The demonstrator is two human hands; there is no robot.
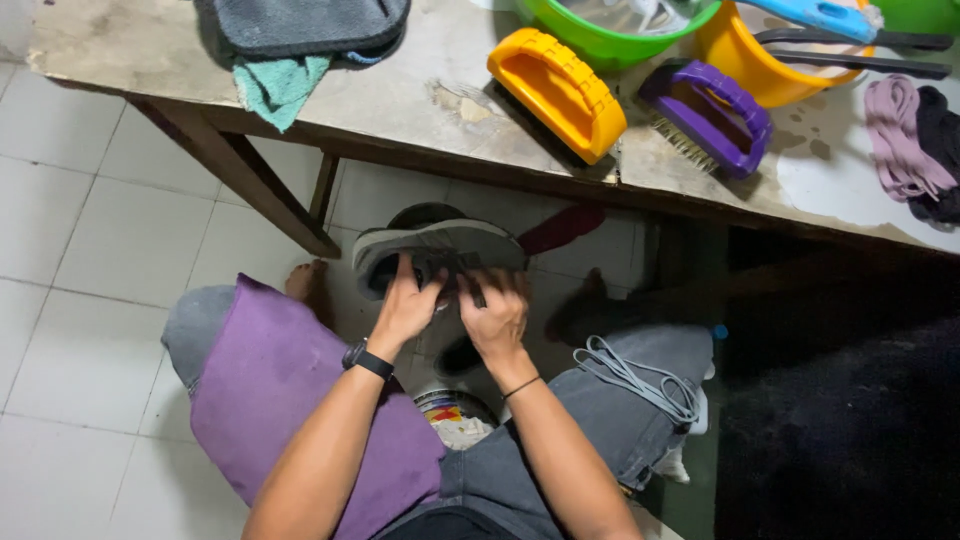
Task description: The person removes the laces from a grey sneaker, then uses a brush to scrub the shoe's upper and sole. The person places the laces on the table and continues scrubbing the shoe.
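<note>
Both hands hold a grey shoe (440,245) low over the floor, under the counter (400,95). Left hand (405,308) and right hand (495,318) fingers curl tight on it.

shoe (440,245) below table (400,90), brushes (556,92) on table, laces (640,378) on knee

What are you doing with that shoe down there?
A person sits by a worn table and holds a grey shoe sideways above their knees. The left hand and right hand both grip its upper side, fingers working at the open part. A grey shoelace lies loose on the right knee, and a purple cloth covers the left leg. On the table lie a yellow brush and a purple brush.
</note>
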